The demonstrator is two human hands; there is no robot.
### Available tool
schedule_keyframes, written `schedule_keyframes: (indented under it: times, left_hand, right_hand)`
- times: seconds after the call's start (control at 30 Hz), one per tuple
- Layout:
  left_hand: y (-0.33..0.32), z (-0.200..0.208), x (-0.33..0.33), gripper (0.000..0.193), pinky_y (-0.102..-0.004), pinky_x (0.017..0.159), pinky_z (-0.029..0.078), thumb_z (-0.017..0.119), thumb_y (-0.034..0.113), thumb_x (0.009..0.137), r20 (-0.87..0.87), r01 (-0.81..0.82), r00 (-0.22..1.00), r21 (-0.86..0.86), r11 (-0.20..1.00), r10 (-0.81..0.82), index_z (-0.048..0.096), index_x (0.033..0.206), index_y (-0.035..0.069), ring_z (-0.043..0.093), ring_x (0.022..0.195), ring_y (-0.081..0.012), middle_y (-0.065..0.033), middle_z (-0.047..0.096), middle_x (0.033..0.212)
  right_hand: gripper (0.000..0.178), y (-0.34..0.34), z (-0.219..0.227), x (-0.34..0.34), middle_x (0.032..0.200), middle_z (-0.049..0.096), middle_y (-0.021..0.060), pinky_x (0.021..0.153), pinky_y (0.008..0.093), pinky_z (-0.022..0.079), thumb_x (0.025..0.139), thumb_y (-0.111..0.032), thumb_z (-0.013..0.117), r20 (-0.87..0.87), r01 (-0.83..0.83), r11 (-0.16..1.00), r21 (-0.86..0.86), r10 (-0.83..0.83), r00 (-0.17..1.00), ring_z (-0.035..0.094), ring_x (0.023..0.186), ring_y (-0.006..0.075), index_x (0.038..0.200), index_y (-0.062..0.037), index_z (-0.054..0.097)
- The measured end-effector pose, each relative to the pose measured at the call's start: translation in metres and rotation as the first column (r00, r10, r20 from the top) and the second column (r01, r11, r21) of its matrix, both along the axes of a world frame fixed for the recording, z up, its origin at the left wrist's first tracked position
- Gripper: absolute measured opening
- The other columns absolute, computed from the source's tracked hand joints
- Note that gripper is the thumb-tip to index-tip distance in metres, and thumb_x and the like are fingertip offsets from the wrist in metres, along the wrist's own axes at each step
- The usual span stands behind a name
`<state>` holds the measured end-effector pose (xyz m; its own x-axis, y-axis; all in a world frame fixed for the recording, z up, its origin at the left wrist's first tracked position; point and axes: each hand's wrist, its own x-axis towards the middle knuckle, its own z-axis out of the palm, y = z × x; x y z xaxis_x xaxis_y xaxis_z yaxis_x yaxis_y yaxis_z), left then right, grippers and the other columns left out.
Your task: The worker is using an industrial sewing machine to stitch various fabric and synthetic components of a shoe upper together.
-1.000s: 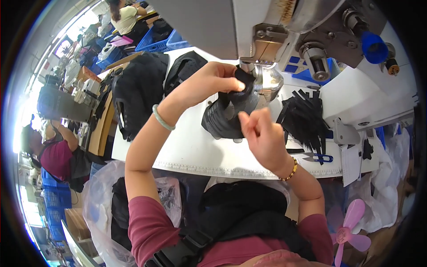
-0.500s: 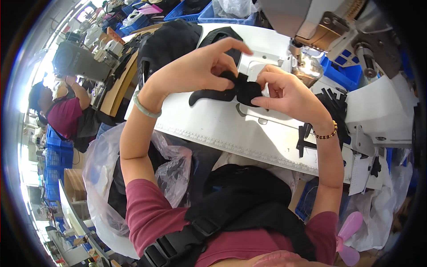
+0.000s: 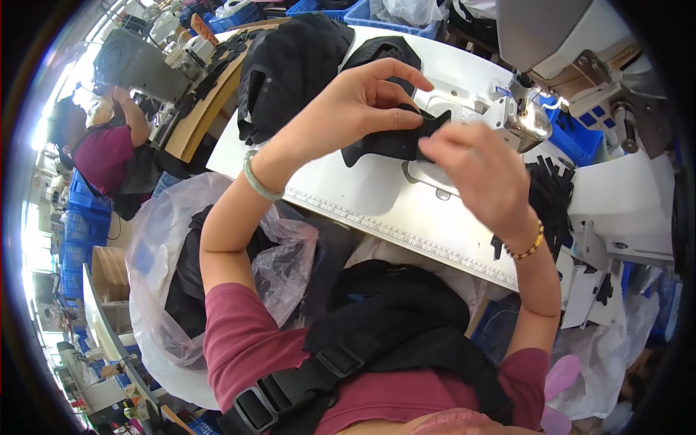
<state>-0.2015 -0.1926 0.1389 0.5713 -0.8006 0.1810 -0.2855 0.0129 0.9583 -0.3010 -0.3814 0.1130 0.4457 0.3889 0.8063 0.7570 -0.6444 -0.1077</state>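
Observation:
A small black fabric piece (image 3: pixel 390 145) is held just above the white sewing table (image 3: pixel 348 190). My left hand (image 3: pixel 373 101) pinches it between thumb and curled fingers, with the index finger arched out above. My right hand (image 3: pixel 475 170) is at the piece's right end, its fingers bent toward the fabric. Motion smears those fingers, so their grip cannot be made out. Close by on the right is the sewing machine's metal needle end (image 3: pixel 525 116). Behind my left hand lie a large black fabric item (image 3: pixel 297 65) and a smaller black one (image 3: pixel 388 51).
Black strips (image 3: pixel 547 188) lie by the white machine body (image 3: pixel 620 196). A ruler strip (image 3: pixel 406 237) edges the table. Blue bins (image 3: pixel 402 25) stand behind. A clear plastic bag (image 3: pixel 156 254) with black cloth sits left, near a co-worker (image 3: pixel 109 167) at another machine.
My left hand and the fabric piece have shifted right, and the piece is turned and spread differently. My right hand has moved and is now blurred. The whole view has shifted slightly.

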Motion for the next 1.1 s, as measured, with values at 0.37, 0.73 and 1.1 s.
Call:
schedule_keyframes:
  times: [0.37,0.73,1.1]
  left_hand:
    - [-0.001,-0.029,-0.005,0.024,-0.0199,0.079,0.048,0.062,-0.006,0.079,-0.364,-0.027,0.930,-0.199,0.980,-0.049,0.051,0.099,0.002,0.061,0.086,-0.0093,-0.0071,0.064,0.089]
    - [0.005,-0.027,-0.032,0.030,-0.0295,0.077,0.043,0.069,0.006,0.074,0.460,-0.093,0.880,-0.075,0.993,0.118,0.052,0.097,0.003,0.057,0.086,-0.0176,-0.0060,0.060,0.088]
    - [0.077,-0.100,0.020,0.061,-0.0259,0.075,0.051,0.050,0.053,0.087,-0.859,-0.221,0.469,0.109,0.969,0.204,0.061,0.099,-0.006,0.065,0.080,-0.0169,-0.0123,0.066,0.093]
  right_hand:
    - [0.017,-0.002,-0.029,-0.014,0.093,0.060,0.0064,0.073,0.0259,0.055,0.071,-0.003,0.064,0.329,0.055,0.953,-0.297,0.048,0.943,0.061,0.082,0.0167,0.087,0.0003,0.064]
    - [0.030,0.017,-0.013,-0.021,0.079,0.056,0.0057,0.050,0.0260,0.043,0.074,-0.005,0.072,-0.540,0.220,0.932,0.290,-0.030,0.841,0.052,0.058,0.0126,0.098,-0.0013,0.054]
    - [0.032,0.067,-0.043,-0.020,0.077,0.051,0.0087,0.050,0.0329,0.046,0.070,0.005,0.062,-0.346,-0.232,0.956,0.179,0.282,0.895,0.056,0.060,0.0230,0.099,-0.0048,0.056]
